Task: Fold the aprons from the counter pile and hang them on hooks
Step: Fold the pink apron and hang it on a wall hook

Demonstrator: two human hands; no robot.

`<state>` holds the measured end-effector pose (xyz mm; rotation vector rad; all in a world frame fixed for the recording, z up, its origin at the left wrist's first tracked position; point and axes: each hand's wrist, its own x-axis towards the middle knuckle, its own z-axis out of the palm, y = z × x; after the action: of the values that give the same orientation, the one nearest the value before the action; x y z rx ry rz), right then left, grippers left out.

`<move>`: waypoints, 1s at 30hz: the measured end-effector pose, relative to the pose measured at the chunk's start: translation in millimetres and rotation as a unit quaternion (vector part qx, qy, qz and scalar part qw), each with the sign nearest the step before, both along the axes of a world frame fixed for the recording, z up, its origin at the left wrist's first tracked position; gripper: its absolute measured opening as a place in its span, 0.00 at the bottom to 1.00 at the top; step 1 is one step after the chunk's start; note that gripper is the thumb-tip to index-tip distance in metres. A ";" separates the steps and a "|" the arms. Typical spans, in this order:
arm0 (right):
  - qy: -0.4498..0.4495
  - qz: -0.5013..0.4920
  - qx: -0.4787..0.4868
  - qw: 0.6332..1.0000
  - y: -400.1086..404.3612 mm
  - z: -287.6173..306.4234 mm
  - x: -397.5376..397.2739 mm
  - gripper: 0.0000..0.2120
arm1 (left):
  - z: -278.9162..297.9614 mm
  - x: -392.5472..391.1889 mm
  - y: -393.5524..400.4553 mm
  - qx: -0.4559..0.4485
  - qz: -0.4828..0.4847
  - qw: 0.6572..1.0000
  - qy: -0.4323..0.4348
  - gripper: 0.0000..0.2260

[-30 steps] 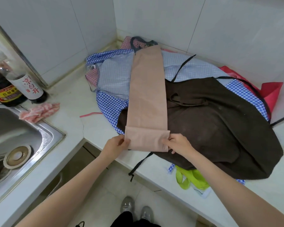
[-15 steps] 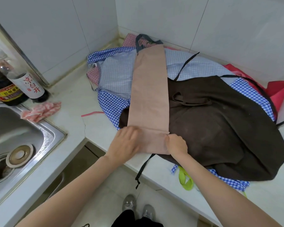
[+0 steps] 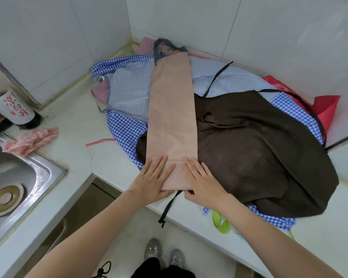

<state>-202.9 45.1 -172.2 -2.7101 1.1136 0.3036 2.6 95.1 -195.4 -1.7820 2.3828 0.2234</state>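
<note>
Head view: left hand [image 3: 152, 178] and right hand [image 3: 201, 180] press flat, fingers spread, on the tan apron [image 3: 172, 117]; light, limp cloth, best gripped at the folded end's corners.

Both hands flat on near end of long folded beige apron [image 3: 172, 109]: left hand [image 3: 152, 177] on its left edge, right hand [image 3: 202, 180] on its right edge, fingers straight, pressing the turned-up fold. Beige strip runs far toward the wall corner, lying over brown apron [image 3: 259, 153] on right and blue checked aprons [image 3: 125, 93] on left. Red fabric [image 3: 325, 107] far right. White counter [image 3: 76, 145]. Steel sink [image 3: 28, 177], pink rag [image 3: 30, 139], bottle [image 3: 12, 109] at left. Dark strap [image 3: 169, 207] hangs off counter edge.
</note>
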 end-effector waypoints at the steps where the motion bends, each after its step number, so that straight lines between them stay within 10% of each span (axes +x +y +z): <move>1: 0.008 -0.009 0.022 1.000 -3.1 1.2 -2.6 0.43 | 0.0 4.0 1.4 -0.009 0.004 1.000 0.013 0.33; 8: -0.022 -0.025 0.101 0.994 -17.8 8.5 -7.1 0.47 | 15.3 37.8 8.2 0.031 0.035 0.991 0.129 0.38; 15: -0.226 -0.173 0.125 0.950 -21.4 27.2 -16.9 0.05 | 37.4 44.7 2.0 -0.002 0.232 0.926 0.298 0.12; 17: -0.245 -0.234 0.175 0.924 -19.6 29.9 -11.5 0.16 | 36.8 43.2 4.5 0.007 0.272 0.904 0.331 0.11; 22: -0.245 -0.354 0.316 0.846 -23.6 23.7 0.8 0.07 | 27.7 37.7 9.8 0.040 0.324 0.891 0.317 0.11; 27: -0.179 -0.393 0.265 0.862 -25.9 18.8 12.1 0.17 | 29.8 35.0 8.2 0.070 0.377 0.874 0.299 0.10; 30: -0.145 -0.383 0.240 0.880 -24.8 19.5 15.6 0.18 | 38.7 31.1 6.4 -0.100 0.274 0.947 0.133 0.14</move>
<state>-187.3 20.3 -152.7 -1.6515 1.6276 0.0267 33.7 101.5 -156.7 -2.6400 2.0613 0.3103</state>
